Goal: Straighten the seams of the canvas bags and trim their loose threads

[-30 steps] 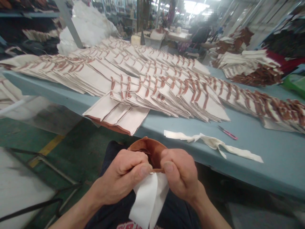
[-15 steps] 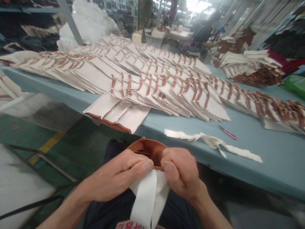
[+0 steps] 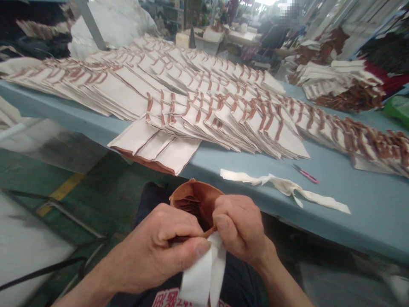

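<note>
Just in front of my body, both hands grip a pouch [image 3: 200,194] whose brown lining shows through its open mouth. My left hand [image 3: 166,243] is closed at the near rim, its thumb lying over the top of a white fabric strip [image 3: 198,277] that hangs down toward my lap. Beside it, my right hand [image 3: 238,226] pinches the brown edge between thumb and curled fingers. The fingers behind the rim are hidden. On the table edge beyond lies a flat cream fabric piece [image 3: 153,143] with brown seams, its brown-lined edge overhanging.
Overlapping rows of cream and brown pieces [image 3: 220,115] cover much of the blue table [image 3: 322,221]. A cream scrap strip [image 3: 281,185] and a small pink-handled tool [image 3: 306,174] lie at the right. A metal-framed stand [image 3: 64,217] is at lower left. A person sits far back.
My left thumb has shifted down and right onto the white strip, and the left wrist has turned. The pouch's mouth gapes more, showing folds inside. My right hand keeps its pinch.
</note>
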Available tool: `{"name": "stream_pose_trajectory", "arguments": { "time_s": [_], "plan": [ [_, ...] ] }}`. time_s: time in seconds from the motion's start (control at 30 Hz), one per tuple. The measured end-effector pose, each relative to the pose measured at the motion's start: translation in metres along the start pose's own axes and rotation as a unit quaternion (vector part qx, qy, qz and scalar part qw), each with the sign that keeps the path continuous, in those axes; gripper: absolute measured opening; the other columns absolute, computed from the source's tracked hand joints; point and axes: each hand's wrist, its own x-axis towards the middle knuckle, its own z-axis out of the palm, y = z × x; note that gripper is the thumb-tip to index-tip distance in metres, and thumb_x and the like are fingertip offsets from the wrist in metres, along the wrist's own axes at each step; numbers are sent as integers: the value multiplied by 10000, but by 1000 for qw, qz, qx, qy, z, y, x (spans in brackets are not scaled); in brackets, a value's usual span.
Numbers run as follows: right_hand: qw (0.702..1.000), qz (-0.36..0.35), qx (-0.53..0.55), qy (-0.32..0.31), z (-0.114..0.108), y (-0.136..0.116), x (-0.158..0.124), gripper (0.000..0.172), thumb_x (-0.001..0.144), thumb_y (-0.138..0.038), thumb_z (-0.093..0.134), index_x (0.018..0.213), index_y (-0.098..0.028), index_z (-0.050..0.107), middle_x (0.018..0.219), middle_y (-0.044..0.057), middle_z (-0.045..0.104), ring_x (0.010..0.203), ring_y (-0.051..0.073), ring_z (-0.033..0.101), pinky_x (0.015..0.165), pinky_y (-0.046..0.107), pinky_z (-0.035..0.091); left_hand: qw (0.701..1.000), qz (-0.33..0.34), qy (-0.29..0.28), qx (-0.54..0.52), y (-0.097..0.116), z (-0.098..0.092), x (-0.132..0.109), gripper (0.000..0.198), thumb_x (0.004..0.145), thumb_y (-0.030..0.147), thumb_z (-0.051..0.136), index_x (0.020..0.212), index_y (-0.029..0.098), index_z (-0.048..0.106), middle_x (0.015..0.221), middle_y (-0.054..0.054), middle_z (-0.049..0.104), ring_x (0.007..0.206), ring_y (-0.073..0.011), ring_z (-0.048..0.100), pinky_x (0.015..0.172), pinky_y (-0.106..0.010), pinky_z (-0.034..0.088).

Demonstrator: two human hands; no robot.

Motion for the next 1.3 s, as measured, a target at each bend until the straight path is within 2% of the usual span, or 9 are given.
{"name": "stream_pose_trajectory", "arguments": {
  "time_s": [0.13, 0.3, 0.43, 0.53, 0.73, 0.83, 0.93, 1.13, 1.3],
  "plan": [
    [997, 43, 45, -55, -7, -7, 3, 454, 1136, -364, 314, 739, -222, 482, 621, -21, 525, 549, 128, 447, 573, 293, 338, 995, 38, 26, 89, -1, 0, -2, 353, 997, 134, 534, 652, 173, 472, 592, 78, 458, 534, -57, 436, 552, -215, 295],
    [977, 119, 60, -165, -18, -15, 11, 563, 1139, -510, 244, 755, -202, 518, 695, 0, 561, 633, 137, 500, 641, 302, 363, 963, 109, 60, 239, 2, -2, 1, 411, 1075, 232, 510, 671, 173, 546, 591, 68, 520, 547, -81, 465, 569, -256, 314],
    [965, 133, 96, -205, -24, -18, 14, 518, 1135, -476, 310, 719, -209, 467, 658, -26, 499, 601, 122, 454, 605, 294, 319, 948, 139, 71, 276, 4, -3, 2, 489, 1108, 296, 458, 637, 177, 515, 568, 67, 492, 516, -85, 425, 546, -273, 303],
    [960, 133, 113, -219, -23, -19, 13, 446, 1113, -353, 402, 688, -219, 408, 630, -48, 438, 574, 107, 409, 576, 286, 289, 959, 139, 62, 237, 3, -3, 2, 495, 1107, 312, 474, 632, 177, 501, 560, 76, 482, 507, -74, 421, 541, -258, 303],
    [972, 123, 161, -117, -11, -19, 7, 367, 1062, -298, 469, 705, -222, 428, 625, -52, 432, 553, 102, 397, 560, 270, 310, 992, 78, 63, 71, 0, 0, 2, 440, 1090, 333, 491, 677, 184, 458, 597, 83, 458, 536, -63, 442, 558, -194, 330],
    [987, 85, 118, -69, -7, -21, 4, 322, 1039, -226, 477, 719, -218, 456, 621, -50, 448, 559, 108, 398, 575, 279, 314, 997, 46, 49, 47, 3, 0, 0, 370, 1076, 240, 455, 709, 188, 458, 640, 69, 502, 583, -72, 472, 590, -185, 352],
    [995, 55, 80, -35, -2, -26, 3, 324, 1060, -232, 457, 737, -217, 479, 619, -44, 471, 563, 113, 410, 578, 284, 318, 997, 62, 51, 13, 6, 1, 1, 361, 1064, 246, 488, 710, 186, 463, 632, 67, 492, 584, -72, 460, 590, -189, 345],
    [987, 27, 122, 105, 20, -28, 5, 362, 1091, -310, 445, 740, -224, 467, 606, -47, 449, 538, 114, 403, 564, 278, 340, 970, 113, 126, -175, -5, 18, 9, 522, 1030, 469, 575, 640, 191, 369, 580, 67, 346, 513, -78, 328, 507, -239, 272],
    [971, 121, 166, 123, 36, -18, -2, 436, 1070, -393, 472, 668, -226, 444, 594, -40, 446, 533, 120, 418, 533, 277, 324, 948, 3, 113, -298, -32, 27, 10, 559, 945, 585, 645, 606, 189, 443, 565, 46, 388, 506, -89, 331, 475, -246, 265]
  ]
}}
